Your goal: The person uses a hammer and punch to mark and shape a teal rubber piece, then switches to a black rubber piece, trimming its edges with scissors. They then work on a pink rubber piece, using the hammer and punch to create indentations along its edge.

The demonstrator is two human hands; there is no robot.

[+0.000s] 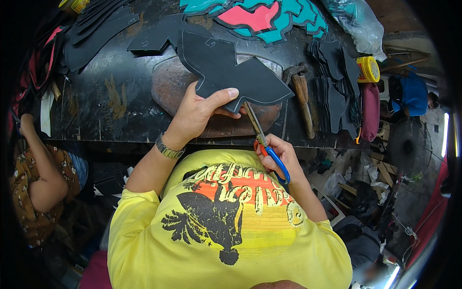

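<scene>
A flat black cut-out sheet (231,67), shaped with stepped, wing-like edges, is held at its lower edge by the left hand (199,113), the thumb pressed across the top face and the fingers tucked beneath. The sheet is lifted over a worn oval brown block (168,86) that lies on the table (110,111). A pair of scissors (263,142) with orange and blue handles is gripped by the right hand (279,154), fingers closed through the loops; the blades are pointed up at the sheet's lower edge, just beside the left thumb.

The table is dark, scuffed and stained, with pale marks across its surface. Stacks of similar black cut-outs (96,29) are laid at its far left, and another stack (337,82) stands toward the right. Teal and pink shaped pieces (260,17) are spread at the far edge, next to a clear plastic bag (353,21). A wooden-handled hammer (302,94) lies right of the block, and a yellow-lidded tub (368,69) sits near the right end.

Another person's arm in a patterned sleeve (33,178) is seen at the left. A standing fan (410,147) and cluttered floor (365,192) are seen at the right.
</scene>
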